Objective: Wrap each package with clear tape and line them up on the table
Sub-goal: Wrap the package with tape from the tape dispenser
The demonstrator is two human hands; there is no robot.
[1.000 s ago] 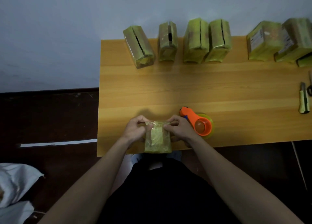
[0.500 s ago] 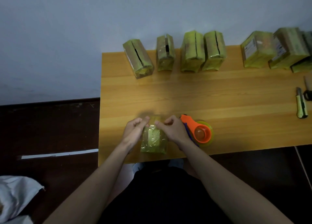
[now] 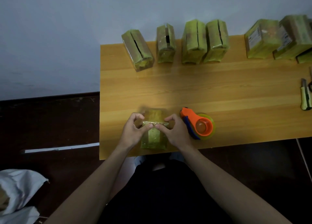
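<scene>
Clear, glossy tape is the trouble here: a loose strip of clear tape (image 3: pixel 155 122) is stretched between the two hands just above the small green film-wrapped package (image 3: pixel 154 136), which stands at the near edge of the wooden bench (image 3: pixel 219 92), toward its left corner. The left hand (image 3: pixel 133 130) pinches one end of the strip between thumb and fingertips, and the right hand (image 3: pixel 175 130) pinches the other end the same way.

I judge the main risk to be the strip folding onto itself or sticking to the fingers before it lands, since it looks narrow and twisted rather than flat. If it goes down crooked it would crease and leave a seam uncovered. The package sits close to the near edge with neither hand steadying it, so a firm press could tip it or push it off toward the lap. The orange tape dispenser with its yellowish roll (image 3: pixel 198 127) lies just beside the right hand, where a wrist could knock it.

Whether the strip already touches the package top I cannot tell; blur and glare hide the contact. The fingertips behind the strip are partly covered. Along the far edge stand four green wrapped packages (image 3: pixel 194 43) in a row, and further right more labelled packages (image 3: pixel 263 39) cut off by the frame. At the right edge a green-handled utility knife (image 3: pixel 305 97) shows, with a dark object beside it too cropped to name.
</scene>
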